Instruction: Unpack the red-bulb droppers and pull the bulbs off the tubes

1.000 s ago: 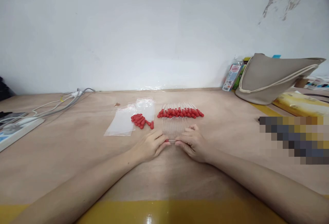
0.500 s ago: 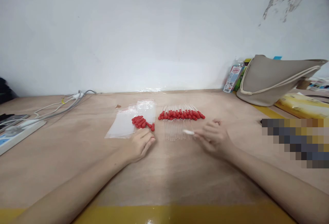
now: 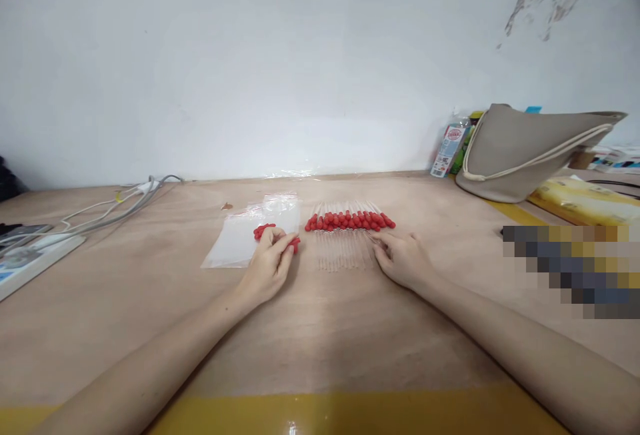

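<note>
My left hand is closed, thumb and index finger pinching at a red rubber dropper bulb. Just beyond its knuckles, a small pile of loose red bulbs rests on clear zip bags. Fingertips of my right hand are pinched at the right end of a row of bare glass dropper tubes, on a thin tube there, mostly hidden. Behind that row, several droppers with red bulbs lie side by side, their glass ends pointing to the wall.
A grey drawstring bag, a bottle and a yellow packet stand at the right. To the left are a power strip and cables. A white wall closes off the table's back.
My right hand, which held a blurred pale thing above the tubes, has come down to the row's right end. My left hand has risen slightly, fingers now at the bulbs.
</note>
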Demonstrator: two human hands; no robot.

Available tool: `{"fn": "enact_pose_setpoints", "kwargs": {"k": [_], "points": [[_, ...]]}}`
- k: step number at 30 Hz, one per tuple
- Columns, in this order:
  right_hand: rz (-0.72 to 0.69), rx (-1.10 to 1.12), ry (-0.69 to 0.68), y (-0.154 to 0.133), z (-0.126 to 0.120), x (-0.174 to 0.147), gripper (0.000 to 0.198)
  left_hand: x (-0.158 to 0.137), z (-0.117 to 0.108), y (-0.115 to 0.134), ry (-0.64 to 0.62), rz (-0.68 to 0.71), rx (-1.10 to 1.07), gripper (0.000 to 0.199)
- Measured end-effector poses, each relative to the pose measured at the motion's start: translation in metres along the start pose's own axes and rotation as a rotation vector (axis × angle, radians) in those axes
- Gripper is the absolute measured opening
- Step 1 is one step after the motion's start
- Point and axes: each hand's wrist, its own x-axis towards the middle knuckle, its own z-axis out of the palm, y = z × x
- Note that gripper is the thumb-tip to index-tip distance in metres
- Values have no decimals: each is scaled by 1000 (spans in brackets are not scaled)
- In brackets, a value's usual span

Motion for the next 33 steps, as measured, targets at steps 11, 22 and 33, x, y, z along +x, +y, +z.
{"fn": "enact_pose_setpoints", "kwargs": {"k": [11,22,33], "points": [[-88,94,-65,-6,2,1,28,-8,15,7,-24,51,-50,28],[-363,325,-124,-32,-8,-9,23,5,46,37,-93,272,-127,14],[300,204,-94,50,-11,9,20,6,45,34,21,215,-29,21]]}}
